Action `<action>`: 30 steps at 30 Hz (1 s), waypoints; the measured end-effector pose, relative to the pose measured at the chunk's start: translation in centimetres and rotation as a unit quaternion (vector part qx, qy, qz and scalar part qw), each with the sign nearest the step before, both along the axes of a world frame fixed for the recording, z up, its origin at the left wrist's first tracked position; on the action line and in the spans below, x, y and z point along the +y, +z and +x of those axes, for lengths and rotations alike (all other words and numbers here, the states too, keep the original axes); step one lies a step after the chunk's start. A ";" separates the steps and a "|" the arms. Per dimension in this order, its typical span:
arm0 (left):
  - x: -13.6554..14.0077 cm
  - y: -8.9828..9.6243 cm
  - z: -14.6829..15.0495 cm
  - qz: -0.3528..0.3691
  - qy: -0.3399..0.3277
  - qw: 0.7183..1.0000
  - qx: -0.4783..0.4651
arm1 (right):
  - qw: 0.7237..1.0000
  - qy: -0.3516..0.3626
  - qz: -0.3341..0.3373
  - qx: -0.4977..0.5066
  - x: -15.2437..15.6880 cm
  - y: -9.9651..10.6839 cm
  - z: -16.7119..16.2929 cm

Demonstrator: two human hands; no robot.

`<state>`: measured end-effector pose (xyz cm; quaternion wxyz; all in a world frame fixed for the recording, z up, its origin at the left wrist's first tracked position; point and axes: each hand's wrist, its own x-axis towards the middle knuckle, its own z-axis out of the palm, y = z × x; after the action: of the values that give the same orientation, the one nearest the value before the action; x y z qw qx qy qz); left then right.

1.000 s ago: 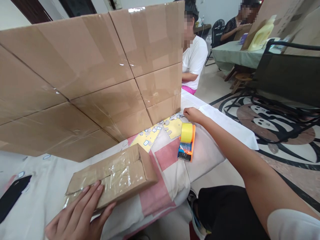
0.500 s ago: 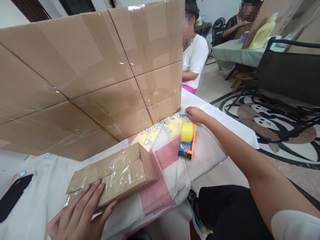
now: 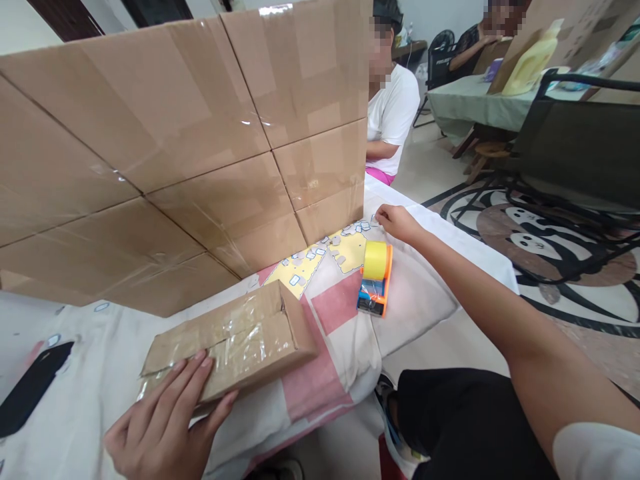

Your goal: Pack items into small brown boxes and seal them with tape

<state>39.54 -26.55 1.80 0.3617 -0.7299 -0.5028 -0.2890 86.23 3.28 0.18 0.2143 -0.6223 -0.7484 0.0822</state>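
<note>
My left hand [image 3: 167,413] lies over the left end of a small cardboard box [image 3: 250,340]. Its fingers stretch flat across the taped top, and the thumb rests along the near side. Strips of clear tape shine on the box. My right hand [image 3: 395,221] is at the far side of the cloth, near the corner of a large cardboard panel, with its fingers curled together. Whatever may be between those fingertips is hidden. Just below this hand, a tape dispenser [image 3: 374,279] with a yellow roll and an orange and blue body lies on the cloth.
Behind the small box rises a tall wall of taped cardboard [image 3: 210,187]. A black phone-like slab [image 3: 35,390] lies at the left. Across from me sits a person in a white shirt [image 3: 397,110]. A folding chair [image 3: 575,147] and another table [image 3: 465,100] stand to the right.
The view has shifted slightly, moving the scene a little right and up. Both hands keep much the same positions, and the box and tape dispenser show no clear movement of their own.
</note>
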 end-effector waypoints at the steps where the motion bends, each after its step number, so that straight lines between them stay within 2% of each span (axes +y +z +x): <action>1: 0.0 0.0 0.0 -0.001 -0.002 1.000 -0.001 | 1.000 -0.001 0.004 -0.003 -0.2 0.1 -0.1; 7: 0.1 0.0 0.0 0.005 -0.001 1.000 0.005 | 0.991 -0.041 0.013 -0.124 -1.7 -0.4 -0.2; 12: 0.2 0.0 0.1 0.010 0.000 1.000 0.008 | 0.986 0.009 -0.061 -0.152 -1.6 -0.7 0.5; 17: 0.3 0.0 -0.1 0.017 -0.006 1.000 0.011 | 0.983 0.024 -0.122 -0.133 -0.6 0.5 0.9; 23: 0.3 -0.1 -0.2 0.014 -0.010 1.000 0.007 | 0.990 0.004 -0.063 -0.123 0.4 1.2 -0.7; 26: 0.2 -0.1 0.0 0.009 -0.001 1.000 0.006 | 0.995 -0.008 -0.027 -0.101 1.2 0.6 -1.5; 30: 0.2 0.0 0.1 0.005 0.001 1.000 0.007 | 0.995 0.008 -0.040 -0.091 2.6 -0.8 -2.5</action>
<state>39.66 -26.39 1.79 0.3690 -0.7299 -0.4994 -0.2858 83.77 5.87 -0.60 0.1201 -0.6294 -0.7657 0.0567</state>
